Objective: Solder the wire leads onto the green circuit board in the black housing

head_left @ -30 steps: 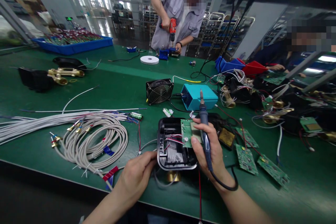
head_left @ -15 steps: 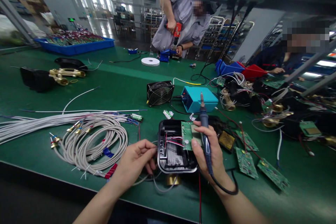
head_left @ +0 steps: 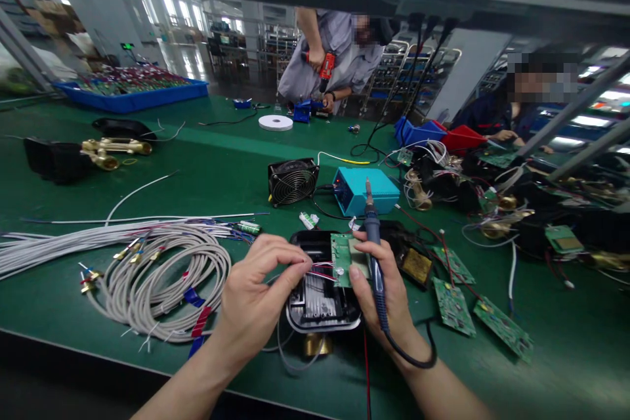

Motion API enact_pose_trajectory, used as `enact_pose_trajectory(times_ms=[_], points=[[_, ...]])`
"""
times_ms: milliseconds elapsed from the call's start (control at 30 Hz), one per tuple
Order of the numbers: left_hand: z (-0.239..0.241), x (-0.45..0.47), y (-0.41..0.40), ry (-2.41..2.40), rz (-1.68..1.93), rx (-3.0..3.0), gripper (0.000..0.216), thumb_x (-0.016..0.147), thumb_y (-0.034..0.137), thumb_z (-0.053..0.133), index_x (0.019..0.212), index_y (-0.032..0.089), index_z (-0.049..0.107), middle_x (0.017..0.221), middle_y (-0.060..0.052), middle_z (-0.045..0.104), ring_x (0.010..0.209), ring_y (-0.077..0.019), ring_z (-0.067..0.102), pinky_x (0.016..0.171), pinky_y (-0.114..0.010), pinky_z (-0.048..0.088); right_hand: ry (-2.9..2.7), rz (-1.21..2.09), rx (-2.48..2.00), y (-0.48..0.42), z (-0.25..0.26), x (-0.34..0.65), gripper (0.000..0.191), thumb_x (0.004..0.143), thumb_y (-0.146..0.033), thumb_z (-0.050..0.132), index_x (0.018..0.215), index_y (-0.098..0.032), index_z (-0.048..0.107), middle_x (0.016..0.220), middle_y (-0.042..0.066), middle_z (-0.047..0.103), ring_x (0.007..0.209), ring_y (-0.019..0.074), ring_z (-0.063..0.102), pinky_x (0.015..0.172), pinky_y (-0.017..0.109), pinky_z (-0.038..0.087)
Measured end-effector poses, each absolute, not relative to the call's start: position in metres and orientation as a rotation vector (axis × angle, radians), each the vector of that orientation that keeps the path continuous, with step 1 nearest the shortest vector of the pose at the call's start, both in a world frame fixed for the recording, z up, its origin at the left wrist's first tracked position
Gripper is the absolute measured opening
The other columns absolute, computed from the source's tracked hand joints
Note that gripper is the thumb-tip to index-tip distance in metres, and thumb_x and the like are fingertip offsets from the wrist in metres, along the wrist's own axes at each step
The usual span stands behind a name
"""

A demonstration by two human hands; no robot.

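My left hand (head_left: 263,292) is closed in a pinch over the left side of a black open housing (head_left: 325,325). Its fingertips meet the thin red and white wires (head_left: 322,270) that run to a green circuit board (head_left: 340,259); the exact grip is partly hidden. My right hand (head_left: 386,282) holds a soldering iron (head_left: 375,236), tip pointing up and away, and steadies the circuit board over the housing's right side with thumb and fingers. A brass fitting (head_left: 317,345) protrudes below the housing, and a thin grey cable (head_left: 295,364) loops beside it.
Coiled grey cables (head_left: 167,289) lie at left. Ahead stand a fan (head_left: 294,182) and a turquoise soldering station (head_left: 367,190). Loose circuit boards (head_left: 453,305) and a soldering sponge (head_left: 416,265) are at right. Across the bench, one person holds a red drill (head_left: 326,69); another sits at right.
My left hand has risen from the cable at the housing's lower left to the wires near the board. My right hand keeps hold of the iron and board. The view has shifted slightly.
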State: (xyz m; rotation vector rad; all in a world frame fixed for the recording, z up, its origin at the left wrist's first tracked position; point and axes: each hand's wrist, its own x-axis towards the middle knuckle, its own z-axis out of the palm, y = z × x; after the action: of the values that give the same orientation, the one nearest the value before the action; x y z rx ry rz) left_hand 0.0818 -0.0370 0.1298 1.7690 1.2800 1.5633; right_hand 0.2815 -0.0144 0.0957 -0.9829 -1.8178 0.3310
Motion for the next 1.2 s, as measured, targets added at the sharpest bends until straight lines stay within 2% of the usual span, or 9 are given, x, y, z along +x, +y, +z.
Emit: enact_pose_trajectory(times_ms=[67,133,300,500,667,833,1000,1200], points=[[0.130,0.084,-0.038,1.217,1.500,1.691,0.012,0.084,0.017,0.069,0.078,0.025,0.074,0.076,0.003,0.071,0.078,-0.0139,0.064,0.072,-0.024,0.047,-1.828,0.301,-0.983,-0.015,0.097,0.281,0.030,0.094,-0.021,0.053,0.124,-0.026,0.049,0.128,0.011,0.056,0.119,0.0241,0.057,0.099,0.044,0.048],[0.129,0.085,-0.039,1.192,1.471,1.657,0.012,0.084,0.018,0.069,0.078,0.025,0.077,0.076,0.003,0.072,0.076,-0.0133,0.065,0.068,-0.022,0.048,-1.844,0.238,-0.965,-0.015,0.099,0.282,0.033,0.095,-0.021,0.053,0.128,-0.024,0.049,0.132,0.013,0.054,0.122,0.0253,0.055,0.099,0.044,0.048],[0.128,0.089,-0.041,1.136,1.406,1.867,0.015,0.086,0.016,0.068,0.082,0.027,0.077,0.076,0.005,0.072,0.075,-0.0116,0.065,0.070,-0.023,0.046,-1.922,0.076,-0.798,-0.017,0.106,0.285,0.032,0.092,-0.017,0.057,0.123,-0.023,0.053,0.131,0.015,0.054,0.124,0.0276,0.052,0.099,0.048,0.047],[0.130,0.093,-0.043,1.127,1.382,2.153,0.011,0.090,0.018,0.067,0.084,0.024,0.072,0.076,0.008,0.073,0.074,-0.0103,0.064,0.072,-0.025,0.043,-1.993,0.081,-0.641,-0.022,0.114,0.281,0.016,0.093,-0.016,0.057,0.106,-0.023,0.059,0.114,0.010,0.058,0.114,0.0254,0.055,0.095,0.046,0.047],[0.129,0.091,-0.043,1.152,1.317,2.122,0.012,0.090,0.018,0.066,0.085,0.026,0.073,0.077,0.008,0.072,0.076,-0.0102,0.064,0.071,-0.024,0.044,-1.965,0.096,-0.652,-0.022,0.114,0.279,0.007,0.092,-0.017,0.060,0.096,-0.023,0.059,0.105,0.007,0.060,0.108,0.0235,0.057,0.092,0.044,0.048],[0.130,0.088,-0.044,1.180,1.282,2.011,0.015,0.088,0.017,0.065,0.080,0.027,0.073,0.075,0.007,0.070,0.073,-0.0111,0.062,0.067,-0.023,0.045,-1.964,0.125,-0.673,-0.022,0.115,0.278,0.005,0.092,-0.018,0.060,0.093,-0.022,0.058,0.104,0.007,0.060,0.108,0.0235,0.057,0.092,0.043,0.047],[0.129,0.089,-0.043,1.140,1.332,2.016,0.011,0.083,0.015,0.070,0.081,0.026,0.072,0.076,0.007,0.071,0.077,-0.0116,0.063,0.072,-0.024,0.046,-1.976,0.138,-0.686,-0.024,0.117,0.279,0.009,0.091,-0.013,0.059,0.094,-0.021,0.058,0.106,0.008,0.059,0.110,0.0232,0.056,0.094,0.043,0.046],[0.129,0.091,-0.040,1.131,1.375,1.966,0.013,0.084,0.013,0.068,0.077,0.024,0.069,0.075,0.005,0.067,0.080,-0.0135,0.060,0.075,-0.026,0.045,-1.957,0.108,-0.707,-0.022,0.118,0.281,0.012,0.089,-0.011,0.058,0.093,-0.022,0.058,0.105,0.008,0.061,0.109,0.0233,0.058,0.093,0.044,0.048]])
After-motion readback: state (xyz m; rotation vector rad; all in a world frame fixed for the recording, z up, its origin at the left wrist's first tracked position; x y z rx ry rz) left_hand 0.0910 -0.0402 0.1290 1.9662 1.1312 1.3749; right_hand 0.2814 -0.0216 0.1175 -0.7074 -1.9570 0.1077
